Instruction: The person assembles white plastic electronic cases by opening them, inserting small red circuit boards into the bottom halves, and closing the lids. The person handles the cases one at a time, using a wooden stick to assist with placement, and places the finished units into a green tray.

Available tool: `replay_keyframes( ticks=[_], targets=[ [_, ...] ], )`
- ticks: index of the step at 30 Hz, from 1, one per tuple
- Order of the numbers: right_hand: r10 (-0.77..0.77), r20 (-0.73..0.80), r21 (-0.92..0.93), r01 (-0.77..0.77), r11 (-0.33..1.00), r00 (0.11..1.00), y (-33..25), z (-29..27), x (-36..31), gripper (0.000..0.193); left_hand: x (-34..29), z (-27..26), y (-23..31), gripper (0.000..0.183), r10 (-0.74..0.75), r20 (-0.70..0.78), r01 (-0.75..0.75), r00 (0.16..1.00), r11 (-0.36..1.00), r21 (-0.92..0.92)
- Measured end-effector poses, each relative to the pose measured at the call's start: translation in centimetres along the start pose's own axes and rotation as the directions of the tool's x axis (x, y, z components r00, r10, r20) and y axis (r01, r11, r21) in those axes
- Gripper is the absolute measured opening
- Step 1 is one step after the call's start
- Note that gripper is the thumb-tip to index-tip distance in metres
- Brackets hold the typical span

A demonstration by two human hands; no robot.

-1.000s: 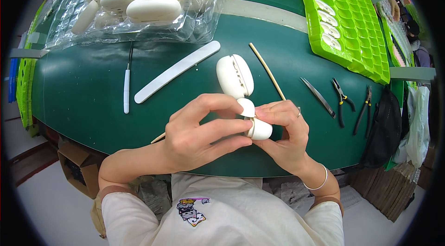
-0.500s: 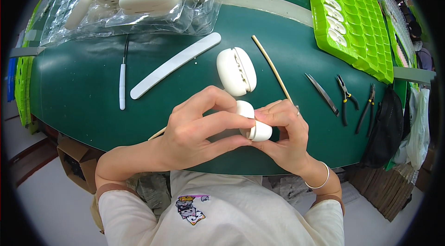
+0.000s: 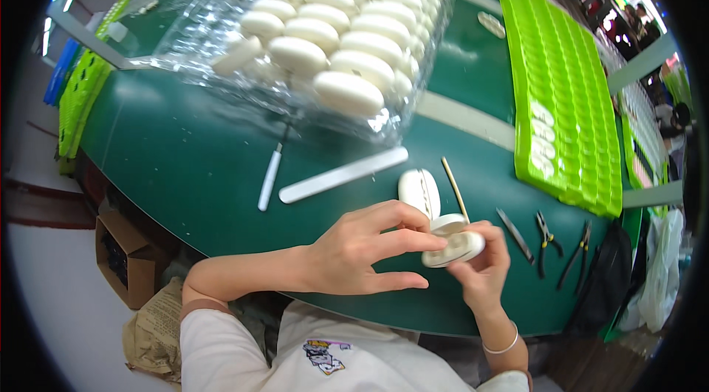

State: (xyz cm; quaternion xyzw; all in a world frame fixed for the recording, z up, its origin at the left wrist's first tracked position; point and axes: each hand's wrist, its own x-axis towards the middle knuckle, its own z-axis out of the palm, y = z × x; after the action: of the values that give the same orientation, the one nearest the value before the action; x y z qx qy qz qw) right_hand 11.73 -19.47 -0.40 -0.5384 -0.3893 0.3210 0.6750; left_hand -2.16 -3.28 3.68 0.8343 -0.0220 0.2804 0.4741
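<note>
In my right hand (image 3: 489,263) is a white pebble-shaped earbud case (image 3: 468,246), gripped at its right end, with its lid raised and hollows showing inside. My left hand (image 3: 369,248) reaches over it from the left. Its index finger points into the case, the thumb stands well apart, and the fingers are outstretched and slightly blurred. Just beyond the hands, a second white case (image 3: 419,192) lies with a gap along its seam. Right of that case lies a thin wooden stick (image 3: 455,189), its near end close to my right hand.
A large clear plastic bag (image 3: 384,126) of white cases (image 3: 348,93) covers the far table. Nearer lie a white flat strip (image 3: 343,175) and a white-handled tool (image 3: 270,179). Tweezers (image 3: 515,235) and two pliers (image 3: 545,237) rest at right, below a green tray (image 3: 569,111) holding several white pieces.
The case in my hands has gone from closed or nearly closed to open. My left hand has loosened, its thumb now off the case. The view has shifted, showing more of the far table.
</note>
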Motion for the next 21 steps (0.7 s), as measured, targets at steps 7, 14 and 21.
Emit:
replay_keyframes(
  ticks=[7,14,21],
  targets=[
    [0.167,-0.163,-0.157,-0.192,0.969,0.973,-1.2,-3.3,4.3,0.040,3.8,-13.1,-1.9,0.028,0.107,-0.212,0.082,0.971,0.689,0.720],
    [0.114,-0.114,-0.616,-0.161,0.771,0.987,0.1,-5.2,7.3,0.032,4.1,-19.9,-4.0,0.021,-0.225,-0.253,0.333,0.941,0.475,0.815],
    [-0.033,-0.085,-0.766,-0.044,0.642,0.996,-0.9,-4.4,7.0,0.035,2.5,-20.8,-4.0,0.017,-0.210,-0.311,0.375,0.927,0.543,0.751]
  ],
)
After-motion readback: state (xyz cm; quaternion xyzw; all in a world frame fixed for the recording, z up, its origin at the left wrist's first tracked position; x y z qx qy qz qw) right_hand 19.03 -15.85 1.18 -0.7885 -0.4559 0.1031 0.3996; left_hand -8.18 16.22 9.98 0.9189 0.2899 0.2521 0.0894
